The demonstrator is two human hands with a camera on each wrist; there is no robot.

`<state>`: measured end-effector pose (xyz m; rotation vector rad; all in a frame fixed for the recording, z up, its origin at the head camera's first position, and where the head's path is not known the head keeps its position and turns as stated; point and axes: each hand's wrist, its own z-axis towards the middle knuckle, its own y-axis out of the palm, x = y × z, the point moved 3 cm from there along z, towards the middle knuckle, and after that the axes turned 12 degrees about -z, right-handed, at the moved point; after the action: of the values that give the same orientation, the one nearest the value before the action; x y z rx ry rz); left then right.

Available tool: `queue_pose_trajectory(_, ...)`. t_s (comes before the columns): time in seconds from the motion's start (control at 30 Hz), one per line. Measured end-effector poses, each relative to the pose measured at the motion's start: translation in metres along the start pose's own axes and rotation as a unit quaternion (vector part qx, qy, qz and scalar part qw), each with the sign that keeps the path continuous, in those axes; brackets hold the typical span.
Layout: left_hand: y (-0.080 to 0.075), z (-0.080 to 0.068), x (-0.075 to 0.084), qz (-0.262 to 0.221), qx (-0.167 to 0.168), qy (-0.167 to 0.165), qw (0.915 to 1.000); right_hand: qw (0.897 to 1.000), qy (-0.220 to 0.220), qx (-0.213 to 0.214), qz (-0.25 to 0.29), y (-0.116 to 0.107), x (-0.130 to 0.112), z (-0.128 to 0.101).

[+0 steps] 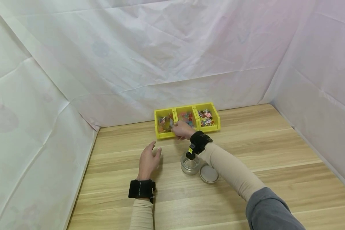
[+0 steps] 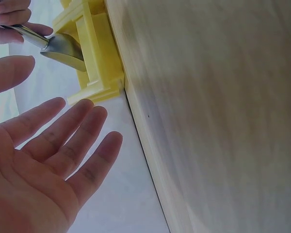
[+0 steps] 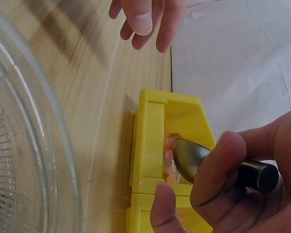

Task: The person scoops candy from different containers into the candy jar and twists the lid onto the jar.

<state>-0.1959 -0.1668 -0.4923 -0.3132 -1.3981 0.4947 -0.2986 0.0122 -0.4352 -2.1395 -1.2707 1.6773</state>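
My right hand (image 1: 183, 129) grips the dark handle of a metal scoop (image 3: 188, 158). The scoop's bowl dips into the left compartment of a yellow three-part bin (image 1: 166, 135), among small wrapped pieces (image 1: 163, 125) that look like candy. In the left wrist view the scoop (image 2: 63, 50) tilts over the bin's front wall. My left hand (image 1: 148, 161) hovers over the table in front of the bin, fingers spread and holding nothing. Behind my right wrist stands a glass jar (image 1: 189, 169) without its lid, partly covered by the wrist camera.
A round lid (image 1: 209, 174) lies on the wooden table (image 1: 115, 166) beside the jar. Colourful small pieces fill the bin's middle compartment, and short striped sticks (image 1: 206, 117) its right one. White cloth walls (image 1: 166, 57) enclose the table at the back and sides.
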Motion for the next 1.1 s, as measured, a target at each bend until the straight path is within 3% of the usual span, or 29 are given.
queue_pose_trajectory(0.3,0.001,-0.001,0.000,0.000,-0.002,0.000,1.0000,1.000,-0.005,0.011,-0.003,-0.005,0.000,-0.004)
queue_pose_trajectory(0.67,0.002,-0.002,0.002,-0.002,-0.004,0.000,1.0000,0.998,-0.060,0.015,-0.021,-0.009,0.000,-0.021)
queue_pose_trajectory(1.1,0.000,-0.002,-0.001,-0.007,-0.004,-0.002,1.0000,0.998,-0.058,0.028,-0.005,-0.016,0.006,-0.033)
